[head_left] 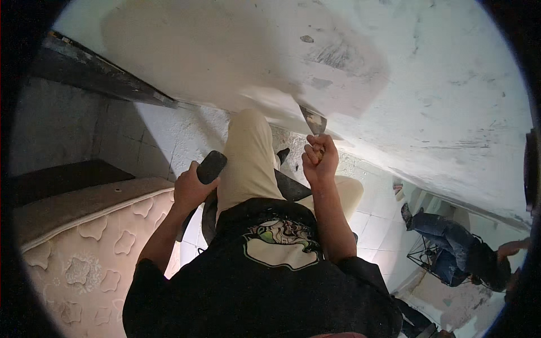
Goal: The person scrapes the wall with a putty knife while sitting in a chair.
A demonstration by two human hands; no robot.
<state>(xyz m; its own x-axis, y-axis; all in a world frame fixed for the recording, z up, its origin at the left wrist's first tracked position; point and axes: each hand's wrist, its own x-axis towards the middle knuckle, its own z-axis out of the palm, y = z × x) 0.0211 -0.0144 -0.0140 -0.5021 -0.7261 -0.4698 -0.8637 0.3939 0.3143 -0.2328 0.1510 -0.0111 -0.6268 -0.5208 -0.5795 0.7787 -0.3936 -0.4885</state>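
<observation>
The scene is lit unevenly: the white wall point(451, 84) at the upper right is brightly washed, nearly overexposed, while the left side is left dim and grey. A broad soft shadow is cast across the wall's upper middle. The frame is ringed by a black fisheye vignette, and straight edges are bent toward the rim. Slight softness and grain are seen throughout, most of all on the mattress point(84, 253) at the lower left.

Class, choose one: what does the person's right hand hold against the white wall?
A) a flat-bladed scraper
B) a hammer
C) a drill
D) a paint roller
A: the right hand grips a handle whose flat metal blade, the scraper, lies against the wall.
</observation>
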